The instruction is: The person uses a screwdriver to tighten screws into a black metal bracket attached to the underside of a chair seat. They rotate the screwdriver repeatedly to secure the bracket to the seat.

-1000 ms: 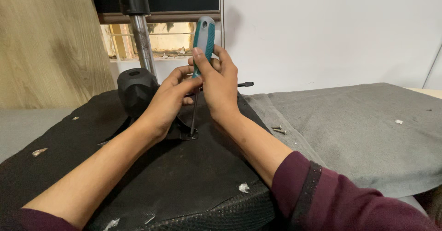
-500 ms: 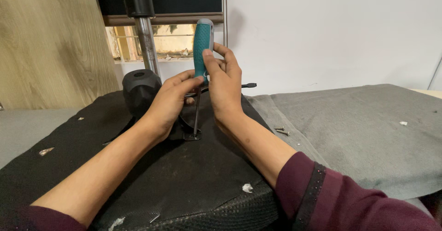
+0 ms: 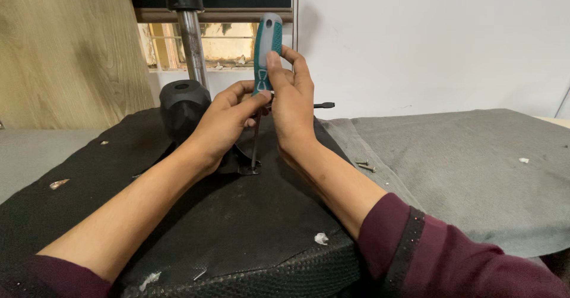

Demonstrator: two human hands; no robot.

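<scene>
My right hand [image 3: 294, 105] is wrapped round the teal & grey handle of a screwdriver [image 3: 266, 54], thumb pressed on the front of the grip, fingers curled behind. The screwdriver stands upright, nearly vertical, w/ its thin shaft running down to a small metal plate [image 3: 249, 170] on the black padded seat [image 3: 196, 215] in front of me. Tip sits right at the plate; can't tell if it's in a screw head.

My left hand [image 3: 228, 117] is closed lightly on the lower part of the handle, fingertips pinching it just under my right thumb. Both hands touch each other there.

Behind my left hand is a black plastic knob [image 3: 181, 105], and above it a shiny metal pole [image 3: 193, 46] goes up out of view. A black lever [image 3: 323, 105] sticks out to the right, past my right hand.

Grey felt [image 3: 475, 167] covers the surface to the right; two loose screws [image 3: 365, 165] lie on it near my right forearm. White scraps [image 3: 321, 238] dot the seat.
</scene>
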